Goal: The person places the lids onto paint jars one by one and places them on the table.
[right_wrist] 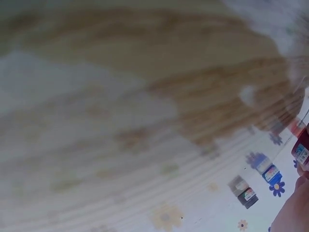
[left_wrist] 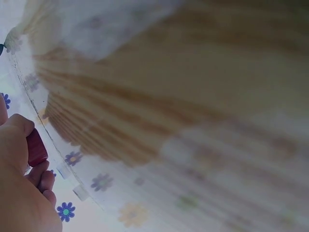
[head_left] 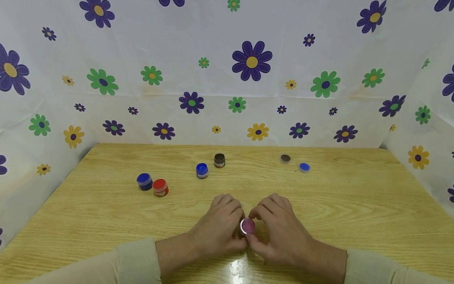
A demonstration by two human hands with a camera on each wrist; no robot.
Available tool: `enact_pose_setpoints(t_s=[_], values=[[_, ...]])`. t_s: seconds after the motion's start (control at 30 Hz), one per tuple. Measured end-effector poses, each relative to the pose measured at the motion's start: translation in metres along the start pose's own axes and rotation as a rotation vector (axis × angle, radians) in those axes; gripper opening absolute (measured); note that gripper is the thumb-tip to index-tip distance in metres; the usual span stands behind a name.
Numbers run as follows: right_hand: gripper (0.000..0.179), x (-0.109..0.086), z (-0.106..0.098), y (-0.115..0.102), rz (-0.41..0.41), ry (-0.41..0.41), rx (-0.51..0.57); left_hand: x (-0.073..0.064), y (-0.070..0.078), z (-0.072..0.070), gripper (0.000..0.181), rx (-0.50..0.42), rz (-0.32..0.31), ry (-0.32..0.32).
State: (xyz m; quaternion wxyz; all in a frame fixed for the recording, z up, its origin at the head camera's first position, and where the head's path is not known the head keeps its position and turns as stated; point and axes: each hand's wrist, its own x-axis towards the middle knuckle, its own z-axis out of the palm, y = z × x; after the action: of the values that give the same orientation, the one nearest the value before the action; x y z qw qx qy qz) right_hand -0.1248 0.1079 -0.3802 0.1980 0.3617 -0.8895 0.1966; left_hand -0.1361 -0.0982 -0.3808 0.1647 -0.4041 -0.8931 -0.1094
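Note:
Between my two hands, near the front of the table, is a small dark red paint jar (right_wrist: 301, 149) with a pinkish-maroon lid (head_left: 247, 226) facing the head camera. My left hand (head_left: 220, 228) grips the jar from the left; the left wrist view shows its dark red side (left_wrist: 36, 149) between thumb and fingers. With thumb and forefinger, my right hand (head_left: 283, 230) pinches the lid's edge from the right. Much of the jar's body is hidden by the hands in the head view.
Farther back stand an uncapped blue paint jar (head_left: 202, 171) and an uncapped dark jar (head_left: 219, 160). Left of them are a lidded dark blue jar (head_left: 144, 181) and a lidded red jar (head_left: 160, 187). A dark lid (head_left: 285, 158) and a blue lid (head_left: 304, 167) lie back right.

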Motion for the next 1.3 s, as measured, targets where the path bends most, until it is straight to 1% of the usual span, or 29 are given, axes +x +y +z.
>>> enact_pose_setpoints(t_s=[0.17,0.23,0.37,0.47,0.63,0.73,0.8,0.9,1.0,1.3], values=[[0.029,-0.0003,0.0024,0.0001,-0.052,0.028,-0.012,-0.0001,0.0007,-0.0011,0.033,-0.007,0.009,0.008],[0.027,-0.0001,0.0031,-0.0002,-0.056,0.037,-0.02,-0.0002,0.0011,-0.0016,0.032,-0.012,0.008,0.0],[0.025,0.0004,0.0031,-0.0008,-0.033,0.034,-0.027,0.0001,0.0019,-0.002,0.031,-0.019,0.003,-0.027],[0.027,0.0006,0.0021,-0.0005,-0.007,0.023,-0.033,0.0008,0.0023,-0.0021,0.031,-0.02,0.009,-0.036],[0.031,-0.0005,0.0001,-0.0005,0.036,-0.014,-0.025,0.0012,0.0027,-0.0026,0.033,-0.017,0.002,-0.063],[0.032,-0.0007,-0.0004,-0.0008,0.039,-0.038,-0.008,0.0005,0.0028,-0.003,0.034,-0.024,-0.014,-0.078],[0.032,-0.0001,-0.0002,-0.0006,0.019,-0.039,-0.001,0.0002,0.0022,-0.0034,0.034,-0.029,-0.016,-0.068],[0.03,0.0008,0.0019,-0.0009,-0.03,-0.019,0.005,-0.0016,0.0014,-0.0037,0.032,-0.028,-0.013,-0.041],[0.027,0.001,0.0033,-0.0013,-0.054,0.003,-0.001,-0.0026,0.001,-0.0031,0.03,-0.03,-0.006,-0.02],[0.027,-0.0001,0.0041,-0.0007,-0.016,0.005,-0.022,-0.0014,0.0016,-0.0018,0.031,-0.033,0.011,-0.012]])
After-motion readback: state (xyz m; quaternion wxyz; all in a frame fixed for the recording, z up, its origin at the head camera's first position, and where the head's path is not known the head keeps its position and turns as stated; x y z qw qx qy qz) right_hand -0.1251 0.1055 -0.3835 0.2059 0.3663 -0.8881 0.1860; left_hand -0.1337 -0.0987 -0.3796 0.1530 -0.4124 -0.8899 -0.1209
